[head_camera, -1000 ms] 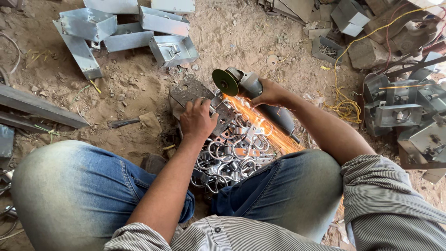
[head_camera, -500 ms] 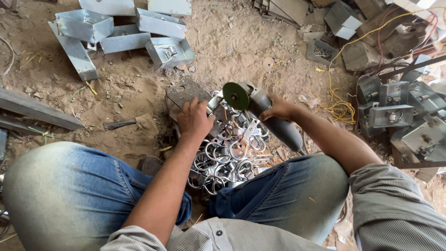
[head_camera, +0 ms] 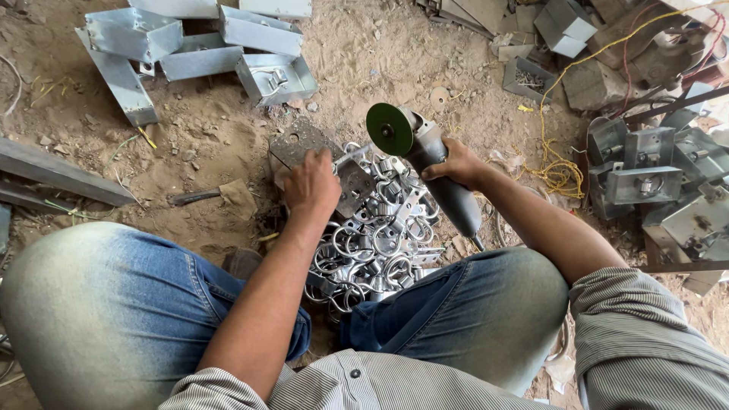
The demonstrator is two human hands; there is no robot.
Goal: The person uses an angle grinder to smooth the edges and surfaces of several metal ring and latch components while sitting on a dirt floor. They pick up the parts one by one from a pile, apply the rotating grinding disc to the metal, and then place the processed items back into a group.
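Observation:
My right hand (head_camera: 456,163) grips the grey body of an angle grinder (head_camera: 425,156), held up off the work with its green disc (head_camera: 389,129) facing the camera. No sparks show. My left hand (head_camera: 311,186) presses down on a flat perforated metal plate (head_camera: 300,144) lying on the sandy ground. Between my knees lies a heap of shiny metal rings and brackets (head_camera: 376,239), just below both hands.
Galvanised metal boxes and channels (head_camera: 197,45) lie at the top left. More metal boxes with latches (head_camera: 645,175) are stacked at the right, beside a tangle of yellow wire (head_camera: 558,171). A dark steel bar (head_camera: 53,171) lies at the left. A hammer (head_camera: 216,196) rests on the sand.
The grinder has lifted up and to the right off the metal, and the sparks have stopped. The disc now faces up. My left hand stays on the plate.

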